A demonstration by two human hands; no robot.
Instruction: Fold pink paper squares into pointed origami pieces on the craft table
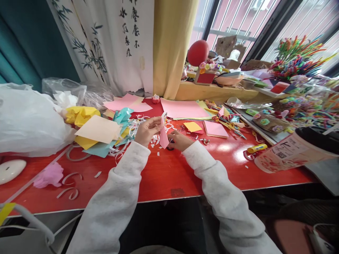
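My left hand pinches a folded piece of pink paper upright above the red table, between thumb and fingers. Just to the right of the paper, my right hand is closed around what look like dark-handled scissors; only part of a handle shows, and the blades cannot be made out. Curled white paper strips and small cut scraps lie around and behind my left hand. A yellow paper square rests on the table beyond my right hand, next to a stack of pink squares.
Coloured sheets and crumpled paper are heaped at the left by a white plastic bag. Larger pink sheets lie at the back. Pens and scissors clutter the right, near a large paper cup and a yellow tube.
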